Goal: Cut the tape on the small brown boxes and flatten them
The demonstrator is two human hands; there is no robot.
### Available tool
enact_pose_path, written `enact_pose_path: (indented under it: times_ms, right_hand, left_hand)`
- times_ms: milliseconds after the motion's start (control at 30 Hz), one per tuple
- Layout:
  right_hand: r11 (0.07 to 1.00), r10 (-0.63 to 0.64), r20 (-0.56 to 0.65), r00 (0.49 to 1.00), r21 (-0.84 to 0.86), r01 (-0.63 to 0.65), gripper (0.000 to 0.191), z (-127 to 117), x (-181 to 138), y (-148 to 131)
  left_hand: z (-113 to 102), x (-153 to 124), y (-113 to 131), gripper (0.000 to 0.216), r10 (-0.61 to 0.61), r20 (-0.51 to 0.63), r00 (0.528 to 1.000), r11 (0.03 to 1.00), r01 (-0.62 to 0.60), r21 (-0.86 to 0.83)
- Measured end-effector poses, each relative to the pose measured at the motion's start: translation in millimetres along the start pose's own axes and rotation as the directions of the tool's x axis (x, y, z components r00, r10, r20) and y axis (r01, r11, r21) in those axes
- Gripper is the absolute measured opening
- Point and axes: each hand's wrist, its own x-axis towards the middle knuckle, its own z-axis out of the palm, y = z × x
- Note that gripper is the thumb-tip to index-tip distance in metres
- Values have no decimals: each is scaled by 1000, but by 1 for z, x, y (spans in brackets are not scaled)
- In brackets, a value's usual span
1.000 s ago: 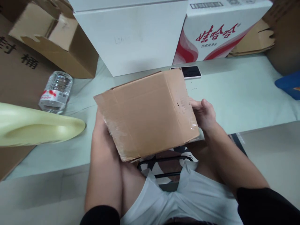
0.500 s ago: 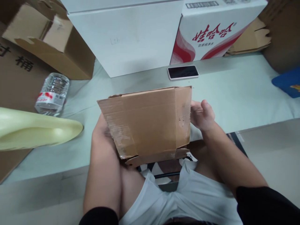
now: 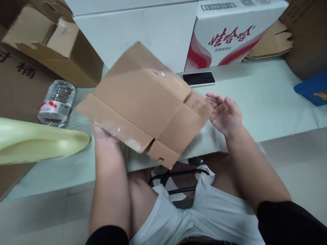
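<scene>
Well to the left of the smartphone [image 3: 199, 78], a pale yellow curved object [image 3: 43, 139] is jutting over the table [image 3: 265, 105], with a clear water bottle [image 3: 56, 105] resting just beyond. Closer to the phone, the left hand [image 3: 104, 134] is supporting a flattened brown cardboard carton [image 3: 143, 98] under its left edge; its fingers are hiding underneath, so pinching cannot be told. The carton is tilting above the table, left of the phone. Behind the phone, a Wahaha drinking-water box [image 3: 230, 41] is standing. Right of the phone and nearer the person, the right hand [image 3: 226, 114] is holding its fingers loosely spread, slightly curled, by the carton's right corner; contact is unclear.
</scene>
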Motion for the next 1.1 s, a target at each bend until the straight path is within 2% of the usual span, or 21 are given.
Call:
enact_pose_path:
  times_ms: [100,233,333,467,533,600,667,767,833,900,967,1033,1100]
  right_hand:
    - [998,53,21,998,43,-54,57,-4,4,4]
    - [989,131,158,979,47,-140,61,8,4,17]
    - [986,135,120,984,79,-145,56,20,2,24]
    - [977,182,67,981,101,-188,55,32,1,28]
    - [984,165,15,986,70,-165,52,34,1,30]
    - [993,114,-26,993,24,-114,48,34,1,32]
    - [994,106,-1,994,0,-106,49,33,0,34]
    - [984,177,92,980,8,-178,55,34,-4,35]
    - [980,193,106,975,33,-197,58,36,-4,33]
    - [986,150,72,986,65,-154,59,37,-2,27]
    - [996,50,6,999,75,-51,59,30,0,13]
    - [996,-77,-67,995,50,80,56,12,1,-11]
    - [979,-197,-159,967,16,202,51,-20,-3,-42]
  left_hand:
    - [2,4,1,44,139,-42,989,987,-142,-69]
    - [7,2,0,37,181,81,980,973,-166,-157]
    - [11,-5,0,40,175,129,976,972,-150,-178]
    - [16,-16,2,53,56,151,987,992,-38,-121]
    - [18,-19,1,62,75,197,977,992,-52,-117]
    - [19,-19,-1,52,119,219,969,989,-96,-111]
    - [18,-16,-3,33,110,155,982,991,-97,-88]
    - [16,-9,-7,31,38,20,999,996,-36,-77]
    - [15,-8,-7,26,26,32,999,996,-23,-89]
    - [15,-10,-5,24,4,115,993,995,8,-99]
    - [15,-13,-3,26,-35,173,984,994,52,-97]
    - [15,-15,-1,32,-69,158,985,994,82,-77]
    - [14,-16,2,35,-80,127,989,995,87,-50]
